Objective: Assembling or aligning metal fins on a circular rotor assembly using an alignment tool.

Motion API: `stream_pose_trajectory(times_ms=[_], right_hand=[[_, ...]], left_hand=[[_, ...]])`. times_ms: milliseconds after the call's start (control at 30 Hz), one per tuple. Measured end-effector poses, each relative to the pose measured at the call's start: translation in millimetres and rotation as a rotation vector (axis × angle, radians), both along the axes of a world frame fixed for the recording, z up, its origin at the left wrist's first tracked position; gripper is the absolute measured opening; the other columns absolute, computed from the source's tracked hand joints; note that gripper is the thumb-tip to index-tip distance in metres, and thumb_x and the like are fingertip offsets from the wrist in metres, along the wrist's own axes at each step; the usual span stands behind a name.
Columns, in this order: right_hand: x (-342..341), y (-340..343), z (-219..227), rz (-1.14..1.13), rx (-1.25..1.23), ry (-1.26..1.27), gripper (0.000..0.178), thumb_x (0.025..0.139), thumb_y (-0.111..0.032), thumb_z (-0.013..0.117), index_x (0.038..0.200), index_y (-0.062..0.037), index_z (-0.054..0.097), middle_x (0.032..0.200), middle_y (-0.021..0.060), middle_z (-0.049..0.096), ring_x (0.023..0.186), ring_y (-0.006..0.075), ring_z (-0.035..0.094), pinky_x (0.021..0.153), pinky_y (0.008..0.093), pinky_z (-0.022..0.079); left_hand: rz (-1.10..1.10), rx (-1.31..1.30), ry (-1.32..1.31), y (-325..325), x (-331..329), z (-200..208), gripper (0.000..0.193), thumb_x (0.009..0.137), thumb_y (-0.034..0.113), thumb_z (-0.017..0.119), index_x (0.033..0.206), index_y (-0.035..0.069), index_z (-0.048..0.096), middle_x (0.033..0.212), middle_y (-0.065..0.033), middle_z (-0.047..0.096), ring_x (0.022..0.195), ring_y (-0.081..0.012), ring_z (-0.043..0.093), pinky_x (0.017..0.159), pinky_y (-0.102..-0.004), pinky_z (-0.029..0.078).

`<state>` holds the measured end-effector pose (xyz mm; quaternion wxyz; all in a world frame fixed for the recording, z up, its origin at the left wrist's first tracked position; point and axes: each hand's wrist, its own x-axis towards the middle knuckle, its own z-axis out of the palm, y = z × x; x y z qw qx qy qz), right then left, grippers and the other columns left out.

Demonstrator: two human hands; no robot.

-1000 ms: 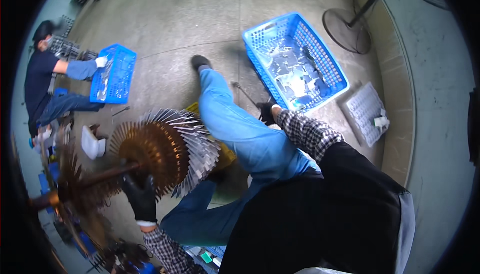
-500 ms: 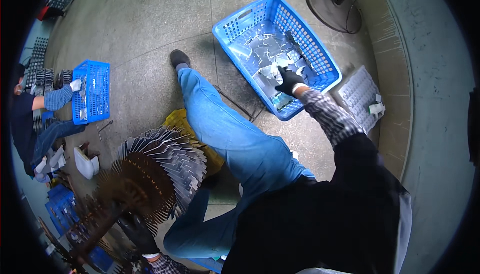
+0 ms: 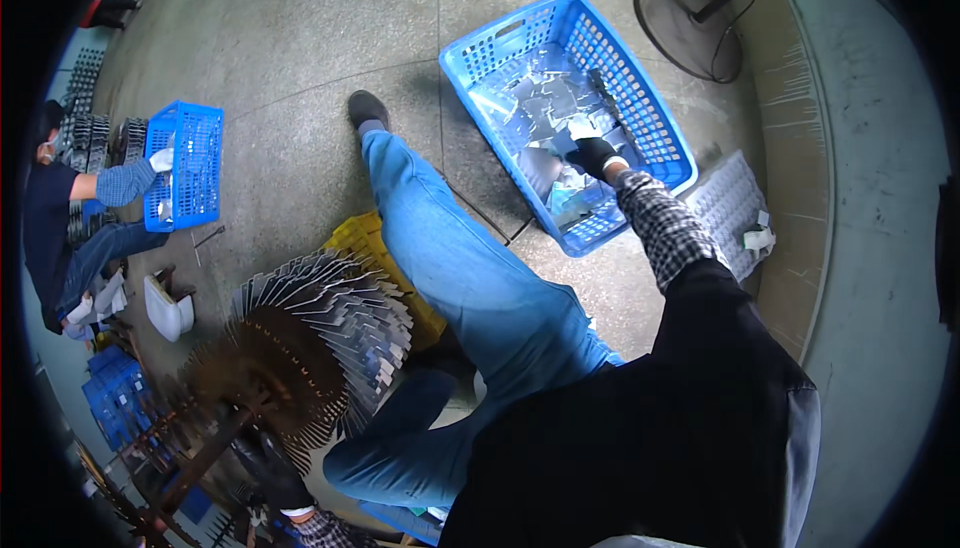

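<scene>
My right hand [image 3: 597,157], in a black glove, reaches into a large blue plastic basket [image 3: 672,143] ahead and to the right. Its fingers are closed at a bright, thin metal plate [image 3: 581,128] and partly hide it. Many flat silvery plates [image 3: 550,100] lie loose in the basket around the hand. To my left stands a round rack [image 3: 285,363] with a rust-brown hub and thin grey plates fanned along its rim. My left hand [image 3: 272,470], also in a black glove, is by the rack's shaft [image 3: 205,460]; its fingers are too dark to read.
A yellow crate [image 3: 372,248] stands behind the rack, near my leg. At far left a person [image 3: 60,208] sits with a gloved hand in another blue basket [image 3: 200,173]. A round stand base [image 3: 680,28] and a pale moulded tray [image 3: 728,210] are by the right wall.
The fingers of my right hand, spread over the plates before, have drawn together at a bright plate. My view has shifted slightly. My left hand stays by the shaft.
</scene>
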<state>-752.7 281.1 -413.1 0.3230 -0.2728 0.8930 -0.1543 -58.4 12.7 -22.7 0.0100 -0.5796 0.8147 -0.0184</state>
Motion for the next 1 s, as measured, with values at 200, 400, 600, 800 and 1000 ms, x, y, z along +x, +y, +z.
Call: stream_pose_trajectory(times_ms=[200,400,600,800,1000], right_hand=[[-2.9,34.7,100.4,-0.078,-0.670,-0.472,0.033,0.094,-0.010,0.068,0.125,0.0020,0.069,0.105,0.0138,0.072,0.081,0.0251,0.071,0.069,0.0309,0.060],[74.8,-16.4,251.5,0.735,-0.892,0.344,0.027,0.101,-0.012,0.066,0.124,0.0008,0.070,0.102,0.0087,0.073,0.081,0.0167,0.068,0.072,0.0262,0.055],[213.0,-83.0,327.7,0.009,-0.834,-0.772,0.020,0.101,-0.012,0.067,0.114,0.0009,0.073,0.088,0.0017,0.071,0.075,0.0111,0.062,0.070,0.0237,0.050],[304.7,-165.8,305.3,0.348,-0.860,-0.522,0.019,0.100,-0.018,0.069,0.106,-0.0001,0.073,0.086,0.0028,0.072,0.072,0.0099,0.060,0.068,0.0255,0.050],[340.1,-202.5,300.7,0.277,-0.980,-0.558,0.022,0.099,-0.021,0.070,0.108,-0.0009,0.073,0.087,0.0069,0.072,0.072,0.0149,0.061,0.068,0.0290,0.051]], left_hand=[[-0.179,-0.037,0.288,-22.1,-10.7,-2.9,0.043,0.107,0.027,0.057,0.139,-0.002,0.059,0.138,-0.0198,0.063,0.118,-0.0353,0.062,0.103,-0.0423,0.048],[-0.230,-0.104,0.293,-8.5,-20.3,21.0,0.039,0.108,0.022,0.056,0.137,-0.003,0.059,0.132,-0.0200,0.065,0.115,-0.0343,0.063,0.102,-0.0413,0.048],[-0.399,-0.300,0.315,13.7,-41.7,17.6,0.032,0.100,0.009,0.063,0.132,0.000,0.062,0.132,-0.0168,0.064,0.120,-0.0345,0.061,0.106,-0.0424,0.047],[-0.223,-0.112,0.312,48.9,-51.1,38.4,0.048,0.092,0.016,0.071,0.136,0.004,0.060,0.141,-0.0154,0.059,0.125,-0.0350,0.058,0.105,-0.0440,0.046],[-0.394,-0.167,0.267,61.7,-104.8,54.9,0.060,0.091,0.027,0.073,0.143,0.005,0.055,0.144,-0.0155,0.056,0.129,-0.0343,0.056,0.109,-0.0456,0.042]])
